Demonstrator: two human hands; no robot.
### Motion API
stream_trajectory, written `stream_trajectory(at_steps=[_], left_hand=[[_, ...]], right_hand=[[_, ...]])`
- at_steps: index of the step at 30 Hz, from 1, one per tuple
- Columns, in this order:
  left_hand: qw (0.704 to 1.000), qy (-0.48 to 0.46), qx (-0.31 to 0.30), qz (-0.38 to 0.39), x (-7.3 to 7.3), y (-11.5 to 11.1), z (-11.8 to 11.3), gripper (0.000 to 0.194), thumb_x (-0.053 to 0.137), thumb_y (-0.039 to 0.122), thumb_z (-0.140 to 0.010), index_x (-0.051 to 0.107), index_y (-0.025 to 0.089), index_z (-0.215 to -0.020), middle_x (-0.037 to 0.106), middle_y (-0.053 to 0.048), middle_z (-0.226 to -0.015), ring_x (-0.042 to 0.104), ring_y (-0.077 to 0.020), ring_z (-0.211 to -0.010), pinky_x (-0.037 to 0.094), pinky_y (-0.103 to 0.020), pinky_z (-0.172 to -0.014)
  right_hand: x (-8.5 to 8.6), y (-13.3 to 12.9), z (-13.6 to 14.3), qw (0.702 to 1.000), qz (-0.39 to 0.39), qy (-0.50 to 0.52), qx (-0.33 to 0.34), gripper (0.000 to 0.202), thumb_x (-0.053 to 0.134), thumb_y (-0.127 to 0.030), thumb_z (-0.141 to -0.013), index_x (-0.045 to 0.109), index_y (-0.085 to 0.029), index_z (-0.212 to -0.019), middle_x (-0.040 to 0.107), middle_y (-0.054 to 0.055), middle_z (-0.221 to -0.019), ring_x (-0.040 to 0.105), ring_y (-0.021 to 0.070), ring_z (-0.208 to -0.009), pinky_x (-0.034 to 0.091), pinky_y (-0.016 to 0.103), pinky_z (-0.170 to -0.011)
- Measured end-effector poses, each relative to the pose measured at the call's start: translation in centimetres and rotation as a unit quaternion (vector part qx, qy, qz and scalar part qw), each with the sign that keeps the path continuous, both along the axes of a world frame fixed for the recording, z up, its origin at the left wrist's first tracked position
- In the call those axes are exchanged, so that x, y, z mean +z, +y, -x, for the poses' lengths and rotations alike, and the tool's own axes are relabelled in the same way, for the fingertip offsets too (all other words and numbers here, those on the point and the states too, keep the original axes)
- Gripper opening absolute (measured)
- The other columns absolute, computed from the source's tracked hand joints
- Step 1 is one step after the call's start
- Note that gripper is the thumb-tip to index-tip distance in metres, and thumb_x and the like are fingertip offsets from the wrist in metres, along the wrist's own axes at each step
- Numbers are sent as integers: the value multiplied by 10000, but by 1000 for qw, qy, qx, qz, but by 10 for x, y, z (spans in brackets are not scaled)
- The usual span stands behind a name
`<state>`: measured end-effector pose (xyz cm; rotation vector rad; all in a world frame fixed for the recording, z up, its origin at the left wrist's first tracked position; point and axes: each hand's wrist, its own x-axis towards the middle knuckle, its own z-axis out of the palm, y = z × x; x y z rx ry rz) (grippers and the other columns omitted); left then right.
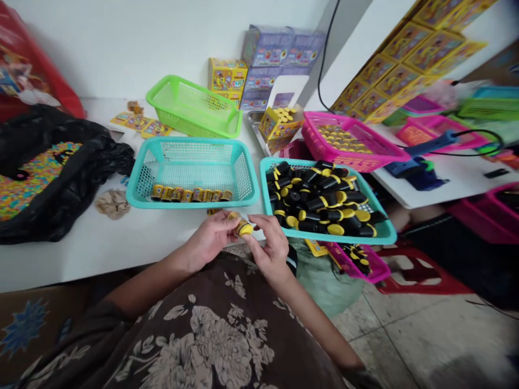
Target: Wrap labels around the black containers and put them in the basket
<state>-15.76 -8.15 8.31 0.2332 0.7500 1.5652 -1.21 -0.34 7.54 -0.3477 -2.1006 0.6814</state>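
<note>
Near the table's front edge, my left hand (211,239) grips a small bottle (242,226) with a yellow cap and a printed yellow label. My right hand (271,247) has its thumb and index finger around the cap end of the same bottle, which lies tilted between both hands. Just beyond, a turquoise basket (193,205) holds a row of labelled bottles (197,194) along its near side. To the right, a second turquoise basket (324,236) is heaped with black bottles (314,204) with yellow caps, apparently unlabelled.
Behind stand a green basket (194,127) and a pink basket (352,158) of upright bottles. A black bag (93,146) of colourful pellets lies left. Printed boxes (267,48) are stacked by the wall. Below right are a small pink basket (375,273) and a red stool (441,286).
</note>
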Motion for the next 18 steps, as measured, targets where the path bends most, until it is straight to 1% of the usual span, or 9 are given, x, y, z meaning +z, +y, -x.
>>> stream_trajectory(at_steps=[1,3,6,10,12,15,18], left_hand=[[1000,-2,1,0,1,0,0,196,796,180,-691,668,143,-835,660,-17,-822,615,-132,-765,471,-262,-712],[1000,-15,-3,1,2,2,0,189,790,167,-693,683,138,-846,670,-27,-843,618,-137,-783,476,-270,-734],[999,-41,-12,13,1,6,-2,138,762,157,-719,693,125,-834,675,-45,-844,616,-137,-773,476,-271,-731],[998,-56,13,15,-3,11,-7,103,745,202,-771,681,132,-812,666,-43,-831,605,-131,-753,467,-263,-689],[998,-52,19,4,-4,13,-11,109,752,212,-773,680,139,-809,654,-32,-810,597,-126,-737,458,-253,-663],[999,-46,7,-11,-6,15,-15,120,763,220,-765,679,143,-804,633,-23,-775,593,-125,-718,458,-249,-649],[999,-52,-1,3,-7,16,-17,128,767,225,-762,688,142,-818,635,-23,-782,587,-114,-707,469,-246,-669]], right_hand=[[0,-1,-1,1000,18,0,-7,316,632,-237,-900,622,-239,-1216,664,90,-1027,638,233,-928,554,408,-779],[-1,-1,-3,1000,21,-4,-18,295,637,-244,-898,647,-256,-1192,663,80,-992,636,230,-900,553,407,-767],[-6,-1,-4,998,-30,-10,-51,327,657,-243,-883,652,-278,-1207,662,89,-1014,631,243,-916,549,427,-779],[-14,1,-5,992,-96,-22,-74,333,644,-201,-882,658,-304,-1198,659,96,-1026,627,247,-919,547,433,-767],[-16,1,-6,992,-92,-15,-81,341,638,-195,-885,645,-295,-1211,654,104,-1044,627,248,-927,550,437,-774],[-14,0,-7,995,-60,10,-81,373,636,-197,-891,614,-261,-1258,655,111,-1050,626,245,-933,552,434,-792],[-12,-1,-10,995,-49,28,-79,363,621,-174,-896,629,-249,-1251,665,109,-1043,626,239,-939,548,423,-799]])
